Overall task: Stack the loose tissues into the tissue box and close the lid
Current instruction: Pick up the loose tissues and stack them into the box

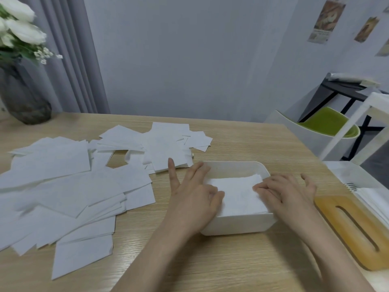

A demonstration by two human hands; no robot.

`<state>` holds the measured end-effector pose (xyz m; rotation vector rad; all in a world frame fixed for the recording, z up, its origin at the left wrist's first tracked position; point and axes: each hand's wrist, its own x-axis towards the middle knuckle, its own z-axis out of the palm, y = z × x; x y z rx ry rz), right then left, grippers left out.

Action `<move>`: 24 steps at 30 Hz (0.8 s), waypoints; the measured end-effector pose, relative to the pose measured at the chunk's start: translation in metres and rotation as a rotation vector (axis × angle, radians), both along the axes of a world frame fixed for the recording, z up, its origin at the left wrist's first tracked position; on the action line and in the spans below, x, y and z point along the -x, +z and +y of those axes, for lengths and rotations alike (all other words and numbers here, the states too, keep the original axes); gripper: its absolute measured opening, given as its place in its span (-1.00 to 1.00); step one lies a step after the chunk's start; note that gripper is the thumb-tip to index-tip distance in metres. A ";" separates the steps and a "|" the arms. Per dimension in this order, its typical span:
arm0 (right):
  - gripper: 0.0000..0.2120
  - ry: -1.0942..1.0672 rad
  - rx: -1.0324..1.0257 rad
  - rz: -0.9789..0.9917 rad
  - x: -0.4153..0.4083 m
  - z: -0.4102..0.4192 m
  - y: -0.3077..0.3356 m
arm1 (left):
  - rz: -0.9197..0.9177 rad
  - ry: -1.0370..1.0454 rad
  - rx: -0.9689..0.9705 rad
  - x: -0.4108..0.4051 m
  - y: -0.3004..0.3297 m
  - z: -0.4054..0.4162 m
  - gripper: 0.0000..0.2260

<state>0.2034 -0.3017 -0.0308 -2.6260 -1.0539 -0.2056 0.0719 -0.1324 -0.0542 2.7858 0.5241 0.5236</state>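
1. We recorded a light wood-grain worktop (210, 260) filling the lower part of the head view, with a grey wall and curtain behind it.
2. We noted a wide scatter of loose tissues (63, 186) spread over the left and middle of the worktop, many overlapping, the nearest sheets reaching toward the front edge.
3. We saw the white tissue box (237, 225) standing open just right of centre, apart from the scatter except for a few sheets near its far left corner.
4. We observed a wooden lid (353, 228) with a long slot lying flat on the worktop just right of the box, not on it.
5. A dark vase (25, 102) of white flowers stood at the far left corner; a green-seated chair (328, 123) stood beyond the right edge.
6. Inside the box lay a white tissue stack (237, 197), reaching close to the rim.
7. Our left hand (195, 194) rested at the box's left side, fingers bent onto the stack's left edge, index finger pointing away over the worktop. It pressed rather than grasped.
8. Our right hand (284, 190) lay at the right side, fingers bent down onto the stack's right edge, thumb raised clear. It likewise pressed, nothing pinched.
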 end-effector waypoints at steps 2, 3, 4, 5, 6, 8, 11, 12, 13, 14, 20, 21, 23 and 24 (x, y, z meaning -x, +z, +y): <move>-0.66 0.026 -0.042 -0.055 0.001 -0.002 -0.003 | -0.078 -0.015 0.015 0.002 -0.001 0.002 -0.31; -0.58 0.045 -0.079 -0.084 0.002 -0.003 -0.004 | -0.133 -0.046 0.039 0.004 0.000 0.003 -0.38; -0.53 0.066 -0.120 -0.100 0.005 -0.004 -0.005 | -0.181 -0.090 0.065 0.005 -0.001 0.005 -0.47; -0.50 0.085 -0.154 -0.101 0.007 -0.005 -0.005 | -0.233 -0.133 0.061 0.007 -0.005 0.008 -0.54; -0.49 0.106 -0.170 -0.097 0.010 -0.005 -0.005 | -0.270 -0.167 0.040 0.008 -0.009 0.011 -0.56; -0.43 0.136 -0.158 -0.093 0.017 -0.005 -0.005 | -0.265 -0.221 0.008 0.010 -0.013 0.014 -0.55; -0.35 0.117 -0.159 -0.046 0.022 -0.005 -0.007 | -0.220 -0.249 -0.024 0.012 -0.011 0.017 -0.50; -0.34 0.114 -0.170 -0.038 0.023 -0.005 -0.008 | -0.198 -0.254 -0.030 0.012 -0.011 0.017 -0.48; -0.34 0.115 -0.181 -0.038 0.024 -0.006 -0.010 | -0.182 -0.256 -0.032 0.011 -0.011 0.017 -0.47; -0.34 0.115 -0.187 -0.042 0.025 -0.006 -0.012 | -0.172 -0.259 -0.037 0.011 -0.011 0.017 -0.45; -0.31 0.085 -0.144 -0.038 0.025 -0.003 -0.012 | -0.153 -0.289 0.009 0.010 -0.009 0.017 -0.42; -0.34 0.072 -0.146 -0.060 0.026 -0.001 -0.011 | -0.179 -0.298 0.050 0.011 -0.009 0.017 -0.44; -0.44 0.055 -0.207 -0.115 0.030 0.003 -0.008 | -0.284 -0.282 0.156 0.016 -0.013 0.017 -0.56; -0.51 0.058 -0.270 -0.132 0.034 0.007 -0.006 | -0.362 -0.256 0.215 0.020 -0.015 0.018 -0.63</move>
